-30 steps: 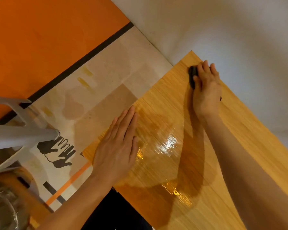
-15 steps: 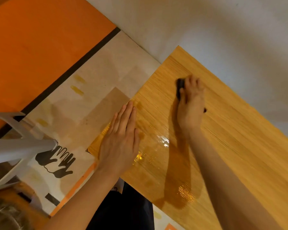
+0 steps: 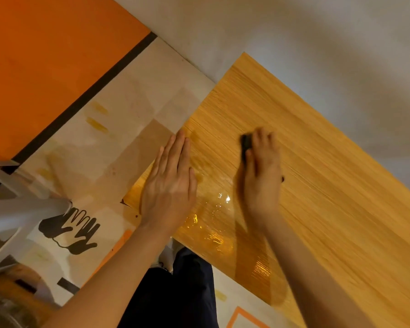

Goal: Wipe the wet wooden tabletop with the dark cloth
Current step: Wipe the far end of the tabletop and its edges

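Wooden tabletop (image 3: pixel 329 185) looks dry up top, but we've got a shiny wet patch (image 3: pixel 213 223) near the edge. Right hand (image 3: pixel 262 176) presses the dark cloth (image 3: pixel 245 144) flat; left hand (image 3: pixel 169 185) rests spread.

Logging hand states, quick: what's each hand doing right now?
Left hand: open, flat on the tabletop.
Right hand: presses the dark cloth; grip blurred, cannot tell.

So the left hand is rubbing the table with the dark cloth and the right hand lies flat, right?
Not quite. The head view shows the right hand rubbing the table with the dark cloth, and the left hand lies flat.
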